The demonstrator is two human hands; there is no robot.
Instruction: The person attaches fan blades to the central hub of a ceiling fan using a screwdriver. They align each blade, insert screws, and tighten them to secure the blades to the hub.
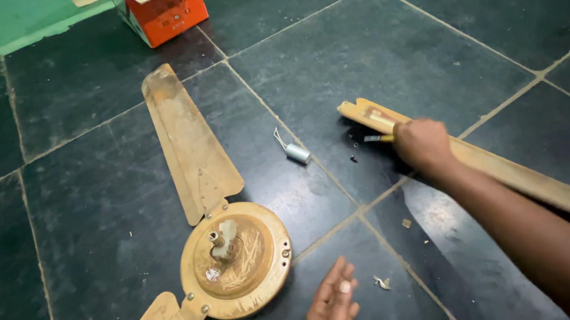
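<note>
Screwdriver (377, 139) within curled right fingers (413, 135)

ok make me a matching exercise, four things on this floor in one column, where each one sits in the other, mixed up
Things:
1. orange box
2. loose blade
3. capacitor
4. fan hub

Places:
A. on the tiles between the attached blade and the loose one
B. under the right hand
C. far end, by the green wall
D. near the left hand, two blades still on it

Pairs: 1-C, 2-B, 3-A, 4-D
</note>
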